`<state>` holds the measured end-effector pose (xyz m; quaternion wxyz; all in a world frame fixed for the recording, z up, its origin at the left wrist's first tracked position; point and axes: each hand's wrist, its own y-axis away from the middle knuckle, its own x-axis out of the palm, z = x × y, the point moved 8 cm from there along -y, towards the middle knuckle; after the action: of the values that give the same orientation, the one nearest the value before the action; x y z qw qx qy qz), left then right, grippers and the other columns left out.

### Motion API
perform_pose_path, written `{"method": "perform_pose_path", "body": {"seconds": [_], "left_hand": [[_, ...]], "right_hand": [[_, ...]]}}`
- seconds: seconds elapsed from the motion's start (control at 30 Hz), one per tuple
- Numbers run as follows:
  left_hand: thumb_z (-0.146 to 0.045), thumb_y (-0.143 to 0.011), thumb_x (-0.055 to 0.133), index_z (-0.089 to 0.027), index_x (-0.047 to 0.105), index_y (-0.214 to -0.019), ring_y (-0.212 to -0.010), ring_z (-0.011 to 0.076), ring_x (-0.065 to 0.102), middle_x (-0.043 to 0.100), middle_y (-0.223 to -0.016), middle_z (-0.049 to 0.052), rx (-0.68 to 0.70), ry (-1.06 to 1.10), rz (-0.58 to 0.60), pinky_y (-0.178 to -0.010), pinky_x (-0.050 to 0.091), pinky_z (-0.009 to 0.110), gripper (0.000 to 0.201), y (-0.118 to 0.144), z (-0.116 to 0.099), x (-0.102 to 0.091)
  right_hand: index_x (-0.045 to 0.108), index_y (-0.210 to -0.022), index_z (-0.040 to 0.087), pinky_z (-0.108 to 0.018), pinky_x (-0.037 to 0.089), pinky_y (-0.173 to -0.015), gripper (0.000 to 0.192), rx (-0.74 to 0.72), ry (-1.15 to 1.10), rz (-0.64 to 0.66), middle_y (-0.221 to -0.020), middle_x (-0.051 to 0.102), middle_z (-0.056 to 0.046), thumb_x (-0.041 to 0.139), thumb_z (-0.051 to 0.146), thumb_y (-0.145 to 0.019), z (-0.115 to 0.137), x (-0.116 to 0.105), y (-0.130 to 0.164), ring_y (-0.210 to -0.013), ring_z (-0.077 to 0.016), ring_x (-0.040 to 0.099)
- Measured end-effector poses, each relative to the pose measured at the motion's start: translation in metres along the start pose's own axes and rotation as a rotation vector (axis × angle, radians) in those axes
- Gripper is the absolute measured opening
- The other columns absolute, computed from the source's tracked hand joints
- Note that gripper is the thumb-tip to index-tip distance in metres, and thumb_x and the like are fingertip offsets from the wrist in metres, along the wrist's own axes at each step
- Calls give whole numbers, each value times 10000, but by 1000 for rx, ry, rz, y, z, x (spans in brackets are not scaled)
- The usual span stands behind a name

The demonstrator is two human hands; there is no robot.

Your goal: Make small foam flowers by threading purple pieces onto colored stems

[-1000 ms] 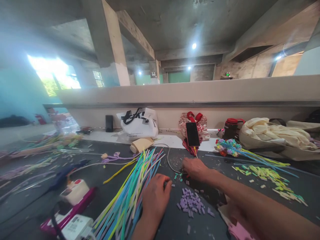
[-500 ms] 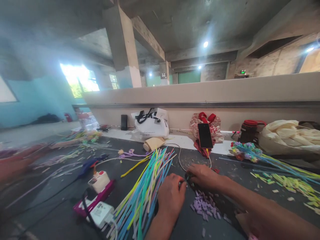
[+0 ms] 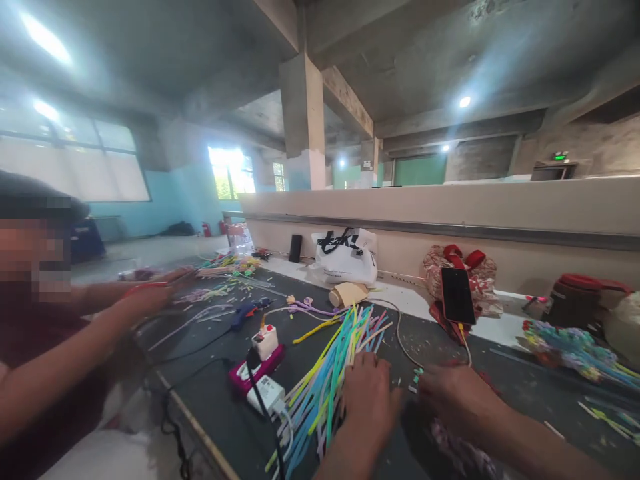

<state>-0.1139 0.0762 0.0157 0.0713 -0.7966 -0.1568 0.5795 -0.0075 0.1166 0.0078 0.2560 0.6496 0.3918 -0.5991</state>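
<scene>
A loose bundle of long pastel pipe cleaners [image 3: 327, 380] lies across the dark table. My left hand [image 3: 370, 393] is over its right edge, fingers forward and thumb apart, with nothing seen gripped. Just to the right, my right hand [image 3: 453, 393] is low over the table and smeared by motion, its fingers unclear. Small green cut pieces [image 3: 416, 379] lie between the two hands. Below my right wrist a pile of short purple pieces [image 3: 463, 450] shows, blurred and partly covered by the forearm.
Left of the bundle sits a magenta power strip [image 3: 257, 367] with plugs and cords. A phone [image 3: 458, 295] leans on a red patterned bag, its cable running down. Behind are a white bag [image 3: 345, 257] and a paper roll [image 3: 349, 294]. A co-worker's arms [image 3: 125, 310] reach in at left.
The view has swung left, bringing a co-worker into sight. My hands, close together before, have parted; the left has come onto the pipe cleaners. Green pieces now show between them.
</scene>
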Motion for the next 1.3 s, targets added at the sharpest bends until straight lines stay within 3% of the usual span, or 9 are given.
{"method": "perform_pose_path", "body": {"seconds": [0.1, 0.2, 0.33, 0.43, 0.57, 0.73, 1.0, 1.17, 1.3], "left_hand": [[-487, -549, 568, -219, 545, -979, -1072, 315, 369, 512, -1075, 113, -89, -150, 12, -841, 296, 466, 507, -8, 24, -9], [-598, -419, 580, -225, 468, -1096, -1156, 357, 263, 388, -1237, 152, -231, -216, 74, -871, 222, 529, 781, -12, 58, -6], [-580, -440, 575, -201, 354, -1200, -1097, 377, 347, 370, -1240, 204, -360, -198, 94, -803, 296, 526, 877, -7, 87, -3], [-441, -561, 558, -173, 338, -1207, -987, 335, 456, 499, -1096, 184, -356, -183, 79, -763, 348, 479, 733, -4, 87, -6], [-169, -662, 472, -210, 408, -1148, -945, 268, 487, 558, -994, 116, -250, -131, 100, -751, 384, 399, 492, -4, 64, -3], [-8, -657, 397, -236, 448, -1113, -926, 221, 513, 561, -994, 101, -178, 4, 116, -774, 378, 337, 513, 1, 42, 9], [-68, -582, 488, -175, 441, -1116, -878, 210, 552, 602, -970, 81, -290, 433, 37, -701, 408, 261, 547, -13, 73, -12], [-102, -568, 496, -146, 439, -1090, -517, 127, 555, 620, -744, 11, -348, 728, 29, -454, 414, 208, 527, -15, 79, -14], [-85, -539, 503, -146, 478, -1031, -404, 91, 485, 577, -595, -38, -385, 851, 4, -393, 373, 189, 496, -12, 81, -21]], "right_hand": [[534, -653, 214, -214, 287, -407, 104, -93, 21, -110, -676, 608, -15, 463, 177, -719, 23, -5, 14, -538, -134, 567], [529, -679, 220, -216, 282, -392, 91, -119, 32, -119, -695, 616, 6, 471, 154, -703, 36, -5, 25, -509, -130, 578], [506, -629, 217, -214, 274, -371, 97, -174, 23, -167, -622, 603, 22, 478, 148, -692, 44, -9, 36, -497, -122, 584], [506, -617, 219, -219, 283, -371, 98, -174, 38, -168, -623, 604, 17, 485, 154, -688, 43, -7, 40, -514, -124, 587], [540, -652, 228, -240, 265, -353, 77, -151, 111, -86, -670, 627, 12, 521, 154, -654, 43, 3, 42, -521, -141, 595], [556, -686, 234, -265, 206, -331, 43, -171, 153, -27, -709, 646, 4, 516, 240, -673, 49, 3, 43, -511, -152, 596], [562, -666, 221, -252, 147, -341, 40, -69, 166, 35, -705, 633, -1, 525, 232, -677, 42, 12, 41, -550, -167, 601], [574, -656, 225, -250, 109, -349, 134, -57, 131, 54, -649, 625, 2, 465, 159, -696, 47, 2, 38, -523, -165, 590], [591, -652, 213, -224, 154, -344, 152, -60, 91, 63, -645, 634, -9, 462, 140, -684, 50, -4, 31, -496, -151, 584]]}}
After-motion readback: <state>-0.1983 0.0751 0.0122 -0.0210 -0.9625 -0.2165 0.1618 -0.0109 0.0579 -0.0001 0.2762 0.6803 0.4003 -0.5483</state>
